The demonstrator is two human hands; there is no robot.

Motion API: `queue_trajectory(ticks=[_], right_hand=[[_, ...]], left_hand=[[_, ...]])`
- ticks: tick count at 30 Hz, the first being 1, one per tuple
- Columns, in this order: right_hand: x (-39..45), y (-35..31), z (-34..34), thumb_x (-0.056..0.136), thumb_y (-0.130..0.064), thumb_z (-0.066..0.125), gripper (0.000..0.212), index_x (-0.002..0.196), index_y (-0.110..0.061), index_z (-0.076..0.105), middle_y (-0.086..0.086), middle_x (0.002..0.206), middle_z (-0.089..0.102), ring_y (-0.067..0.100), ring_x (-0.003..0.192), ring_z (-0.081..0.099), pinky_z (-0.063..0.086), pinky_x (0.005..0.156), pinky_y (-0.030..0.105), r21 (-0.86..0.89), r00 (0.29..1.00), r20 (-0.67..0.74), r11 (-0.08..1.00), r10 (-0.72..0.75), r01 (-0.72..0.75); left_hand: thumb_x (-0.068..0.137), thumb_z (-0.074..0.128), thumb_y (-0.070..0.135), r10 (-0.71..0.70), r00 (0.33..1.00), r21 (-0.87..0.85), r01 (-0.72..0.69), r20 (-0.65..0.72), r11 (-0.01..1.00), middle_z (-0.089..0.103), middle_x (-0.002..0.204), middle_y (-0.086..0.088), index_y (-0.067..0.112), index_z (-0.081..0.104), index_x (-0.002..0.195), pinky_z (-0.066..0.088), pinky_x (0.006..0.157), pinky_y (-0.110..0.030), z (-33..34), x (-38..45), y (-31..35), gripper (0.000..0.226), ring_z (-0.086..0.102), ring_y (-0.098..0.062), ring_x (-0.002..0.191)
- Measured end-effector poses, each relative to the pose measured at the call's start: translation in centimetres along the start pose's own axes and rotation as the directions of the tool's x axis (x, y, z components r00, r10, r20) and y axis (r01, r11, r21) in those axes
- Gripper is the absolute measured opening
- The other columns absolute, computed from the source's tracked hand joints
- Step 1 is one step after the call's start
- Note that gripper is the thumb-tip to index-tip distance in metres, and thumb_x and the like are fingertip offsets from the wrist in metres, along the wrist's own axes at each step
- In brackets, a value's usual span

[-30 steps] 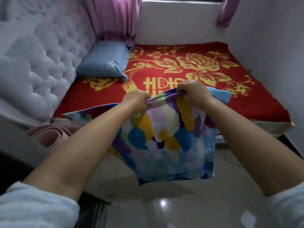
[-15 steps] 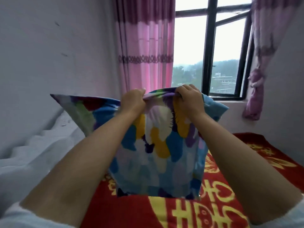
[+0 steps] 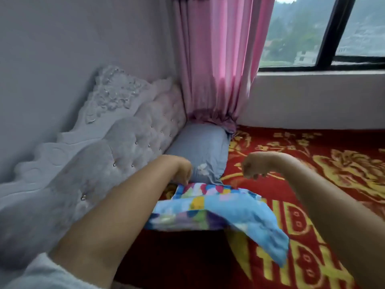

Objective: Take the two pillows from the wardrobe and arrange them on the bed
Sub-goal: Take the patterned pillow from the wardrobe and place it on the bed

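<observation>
The colourful patchwork pillow (image 3: 218, 209) lies flat and blurred low over the red bedspread, its near right corner lifted above a shadow. My left hand (image 3: 180, 168) hangs over the pillow's far left edge with its fingertips right at the fabric; a grip cannot be made out. My right hand (image 3: 253, 166) hovers above the pillow's far right side, fingers loosely curled down with nothing in them. A plain blue pillow (image 3: 200, 151) rests against the headboard in the corner, just beyond the colourful one.
The tufted grey headboard (image 3: 116, 147) runs along the left wall. A pink curtain (image 3: 216, 65) hangs into the corner behind the blue pillow. The red and gold bedspread (image 3: 312, 163) stretches right, under the window ledge (image 3: 312, 97).
The colourful pillow went from hanging upright in both hands to lying down flat on the bed by the blue pillow. My right hand has let go and lifted off it.
</observation>
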State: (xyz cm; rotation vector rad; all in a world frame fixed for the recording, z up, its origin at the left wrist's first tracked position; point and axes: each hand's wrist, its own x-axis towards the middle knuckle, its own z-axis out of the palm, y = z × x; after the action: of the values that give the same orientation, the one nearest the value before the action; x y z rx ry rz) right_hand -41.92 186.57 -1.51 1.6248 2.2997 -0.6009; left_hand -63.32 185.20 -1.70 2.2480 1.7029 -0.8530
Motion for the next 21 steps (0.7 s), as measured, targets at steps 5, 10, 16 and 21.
queue_trajectory(ticks=[5,10,16,21], right_hand=[[6.7,3.4,6.6,0.092,-0.005,0.041,0.024,0.092,0.000,0.064,0.008,0.072,0.061,0.012,0.055,0.056,0.039,0.047,0.020,0.096,0.984,0.141,0.988,0.109,-0.124],[12.4,4.9,14.2,0.093,-0.007,0.042,0.032,0.065,-0.007,0.056,0.016,0.067,0.065,0.015,0.064,0.066,0.043,0.045,0.016,0.158,0.962,0.219,0.967,0.163,-0.200],[16.8,5.7,27.3,0.095,-0.024,0.045,0.033,0.111,0.004,0.053,0.023,0.120,0.060,0.034,0.109,0.057,0.048,0.080,0.033,0.167,0.919,0.273,0.927,0.284,-0.336],[18.8,4.3,36.8,0.090,-0.041,0.053,0.055,0.123,0.002,0.041,0.023,0.128,0.050,0.037,0.121,0.047,0.043,0.096,0.041,0.317,0.779,0.277,0.712,0.562,-0.627]], left_hand=[[0.094,0.051,0.021,0.001,0.999,-0.066,0.003,0.048,0.998,0.064,0.124,-0.013,0.005,0.064,0.114,0.048,0.093,-0.032,5.4,6.2,-0.5,0.028,0.059,-0.029,0.111],[0.096,0.047,0.024,-0.058,0.993,-0.132,0.071,0.100,0.989,0.059,0.129,-0.015,0.006,0.060,0.118,0.047,0.096,-0.037,11.3,11.8,0.2,0.031,0.055,-0.031,0.117],[0.097,0.043,0.017,-0.259,0.944,-0.225,0.303,0.204,0.926,0.051,0.138,-0.009,0.012,0.049,0.131,0.046,0.099,-0.038,22.0,18.3,1.2,0.035,0.051,-0.027,0.125],[0.092,0.055,0.037,-0.443,0.855,-0.375,0.516,0.269,0.770,0.043,0.142,-0.014,0.007,0.037,0.138,0.043,0.102,-0.042,31.2,22.7,0.7,0.058,0.043,-0.032,0.130]])
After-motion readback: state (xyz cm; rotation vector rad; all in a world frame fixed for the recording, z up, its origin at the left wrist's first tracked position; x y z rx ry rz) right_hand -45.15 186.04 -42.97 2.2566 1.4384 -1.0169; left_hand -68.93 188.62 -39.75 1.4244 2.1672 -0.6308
